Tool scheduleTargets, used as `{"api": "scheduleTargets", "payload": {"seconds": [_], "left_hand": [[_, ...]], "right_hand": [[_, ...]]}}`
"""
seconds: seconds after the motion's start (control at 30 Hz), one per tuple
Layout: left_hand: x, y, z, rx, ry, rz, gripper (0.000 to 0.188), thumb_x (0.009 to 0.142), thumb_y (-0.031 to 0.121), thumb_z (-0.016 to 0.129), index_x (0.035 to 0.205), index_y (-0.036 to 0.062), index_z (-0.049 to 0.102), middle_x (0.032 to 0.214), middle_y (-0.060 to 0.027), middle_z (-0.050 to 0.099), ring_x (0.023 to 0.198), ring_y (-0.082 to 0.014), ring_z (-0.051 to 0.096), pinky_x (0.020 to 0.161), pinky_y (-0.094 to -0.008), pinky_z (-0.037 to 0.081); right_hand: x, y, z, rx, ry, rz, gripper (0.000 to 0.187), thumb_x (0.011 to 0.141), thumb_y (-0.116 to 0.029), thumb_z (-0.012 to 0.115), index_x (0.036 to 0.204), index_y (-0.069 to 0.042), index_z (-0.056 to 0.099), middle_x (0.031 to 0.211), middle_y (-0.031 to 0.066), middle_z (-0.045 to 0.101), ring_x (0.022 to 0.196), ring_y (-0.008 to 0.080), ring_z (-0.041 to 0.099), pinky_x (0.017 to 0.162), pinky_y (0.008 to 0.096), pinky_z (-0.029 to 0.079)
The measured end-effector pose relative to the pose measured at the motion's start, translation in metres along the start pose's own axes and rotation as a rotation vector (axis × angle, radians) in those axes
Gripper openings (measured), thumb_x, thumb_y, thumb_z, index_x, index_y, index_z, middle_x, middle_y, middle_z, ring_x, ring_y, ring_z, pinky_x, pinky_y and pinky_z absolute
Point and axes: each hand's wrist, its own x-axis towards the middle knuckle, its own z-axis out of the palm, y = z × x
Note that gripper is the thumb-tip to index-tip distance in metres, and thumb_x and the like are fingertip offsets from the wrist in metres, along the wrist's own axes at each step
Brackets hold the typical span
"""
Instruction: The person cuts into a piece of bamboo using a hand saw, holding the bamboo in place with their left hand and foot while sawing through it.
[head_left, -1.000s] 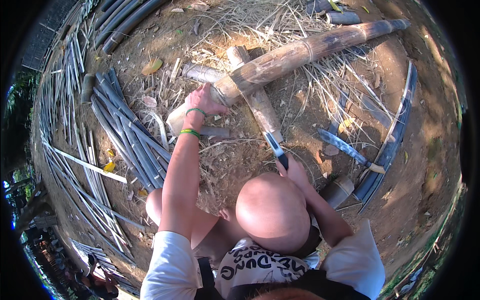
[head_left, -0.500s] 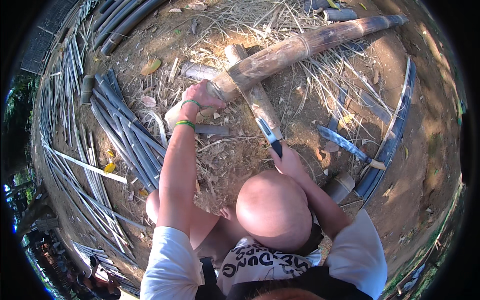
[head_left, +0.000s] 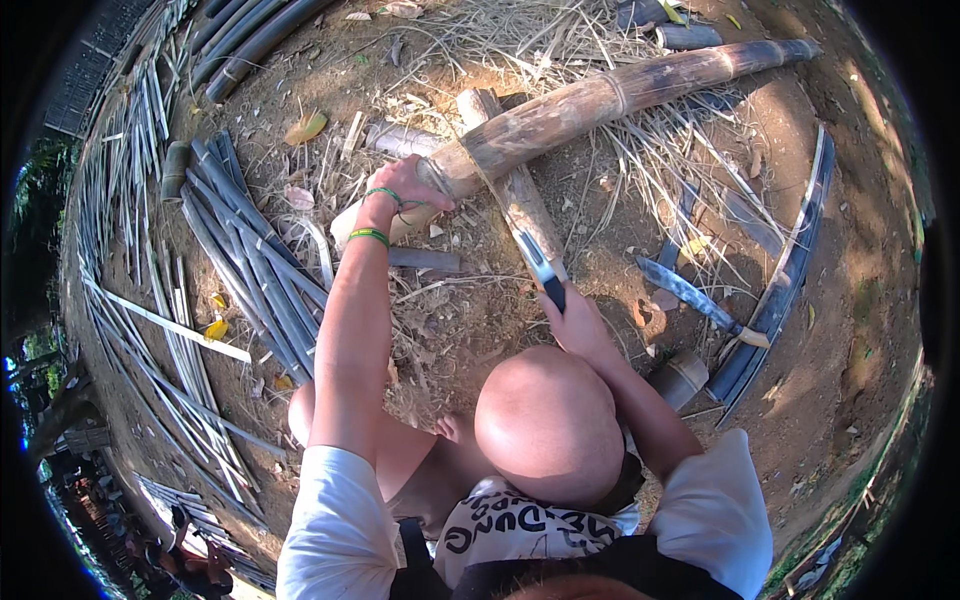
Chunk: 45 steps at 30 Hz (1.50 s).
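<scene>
A thick brown bamboo pole [head_left: 555, 118] runs from the ground near my left hand up to the far right, resting across a shorter log [head_left: 527, 207]. Around its pale near end, my left hand [head_left: 403, 184] is closed, with green bands on the wrist. My right hand [head_left: 578, 322] grips the dark handle of a tool with a shiny metal blade [head_left: 533, 252]. That blade points away from me, beside the log and short of the pole. Seen so foreshortened, its edge does not show whether it is a saw or a knife.
A machete [head_left: 690, 290] lies on the ground at right, its handle against split bamboo lengths [head_left: 790, 275]. Short bamboo pieces [head_left: 250, 250] are heaped at left, beside long thin strips [head_left: 165, 330]. A cut bamboo section [head_left: 682, 377] stands near my right forearm. Shavings litter the dirt.
The whole view has shifted very slightly. Both hands keep their grips, and the blade stays in nearly the same place beside the log.
</scene>
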Motion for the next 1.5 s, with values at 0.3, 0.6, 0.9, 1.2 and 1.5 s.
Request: {"api": "scheduleTargets", "payload": {"seconds": [0.3, 0.6, 0.9, 1.2, 1.5], "left_hand": [[0.001, -0.009, -0.02, -0.097, -0.123, 0.016, 0.108, 0.044, 0.064, 0.09, 0.133, 0.0065, 0.067, 0.124, -0.0195, 0.073, 0.117, -0.0336, 0.069, 0.104, -0.041, 0.053], [0.013, 0.013, -0.016, -0.075, -0.132, 0.019, 0.107, 0.045, 0.062, 0.09, 0.136, 0.0094, 0.066, 0.126, -0.0163, 0.073, 0.117, -0.0306, 0.07, 0.103, -0.0397, 0.053], [-0.001, -0.001, -0.012, -0.067, -0.049, 0.003, 0.107, 0.044, 0.061, 0.091, 0.132, 0.0064, 0.067, 0.122, -0.0184, 0.074, 0.115, -0.0325, 0.07, 0.102, -0.0406, 0.054], [-0.039, 0.025, 0.014, 0.078, 0.14, -0.043, 0.111, 0.046, 0.061, 0.091, 0.138, 0.0089, 0.056, 0.121, -0.019, 0.072, 0.113, -0.0362, 0.07, 0.098, -0.0439, 0.057], [-0.068, 0.042, 0.065, 0.125, 0.512, -0.011, 0.107, 0.053, 0.045, 0.094, 0.143, 0.0087, 0.05, 0.132, -0.0123, 0.061, 0.128, -0.0309, 0.058, 0.111, -0.0456, 0.043]], "right_hand": [[-0.024, 0.009, 0.003, 0.038, -0.067, 0.077, 0.049, 0.102, -0.043, 0.063, 0.113, 0.005, 0.059, 0.082, 0.0282, 0.07, 0.084, 0.0501, 0.071, 0.072, 0.0555, 0.054], [0.101, -0.049, 0.01, 0.068, 0.027, -0.033, 0.047, 0.102, -0.043, 0.063, 0.105, 0.004, 0.062, 0.082, 0.0282, 0.068, 0.082, 0.049, 0.07, 0.072, 0.0536, 0.053], [-0.034, 0.018, -0.008, 0.01, -0.07, 0.096, 0.047, 0.102, -0.043, 0.063, 0.115, 0.001, 0.059, 0.09, 0.0265, 0.072, 0.09, 0.0485, 0.071, 0.077, 0.0561, 0.054], [0.047, -0.027, 0.001, 0.1, 0.002, -0.109, 0.041, 0.103, -0.033, 0.062, 0.108, 0.007, 0.061, 0.085, 0.0297, 0.07, 0.083, 0.0466, 0.072, 0.069, 0.052, 0.055], [0.054, -0.047, -0.013, -0.034, -0.061, 0.009, 0.051, 0.104, -0.045, 0.06, 0.1, 0.006, 0.065, 0.083, 0.0294, 0.07, 0.08, 0.0466, 0.072, 0.066, 0.0518, 0.055]]}}
